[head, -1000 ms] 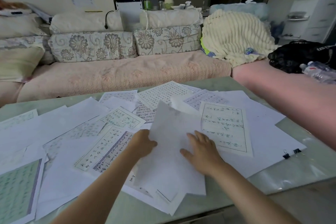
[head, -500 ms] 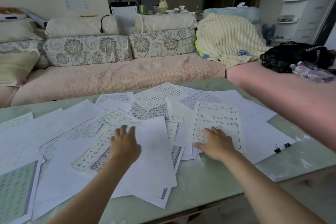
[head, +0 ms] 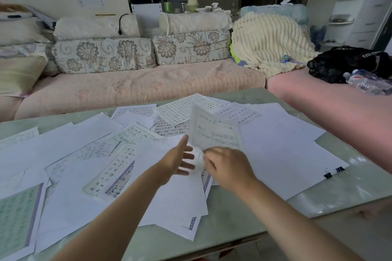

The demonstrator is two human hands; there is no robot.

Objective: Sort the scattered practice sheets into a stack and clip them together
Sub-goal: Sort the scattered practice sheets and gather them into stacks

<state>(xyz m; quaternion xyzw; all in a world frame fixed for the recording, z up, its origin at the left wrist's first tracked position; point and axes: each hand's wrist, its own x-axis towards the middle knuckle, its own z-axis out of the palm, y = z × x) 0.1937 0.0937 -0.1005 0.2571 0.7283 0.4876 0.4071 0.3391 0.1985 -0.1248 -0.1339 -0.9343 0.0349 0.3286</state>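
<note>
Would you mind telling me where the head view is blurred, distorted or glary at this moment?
Head view: the lifted sheet, the left hand and the right hand are smeared by motion blur; head view: the wide lens bows the table edge and the sofa; head view: soft glare lies on the table's right corner near the binder clips.

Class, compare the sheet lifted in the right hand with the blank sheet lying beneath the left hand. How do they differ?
The lifted sheet stands raised and curved, held by the right hand; the blank sheet lies flat. The lifted sheet shows rows of writing; the blank sheet shows a plain white face. Both are white paper.
</note>
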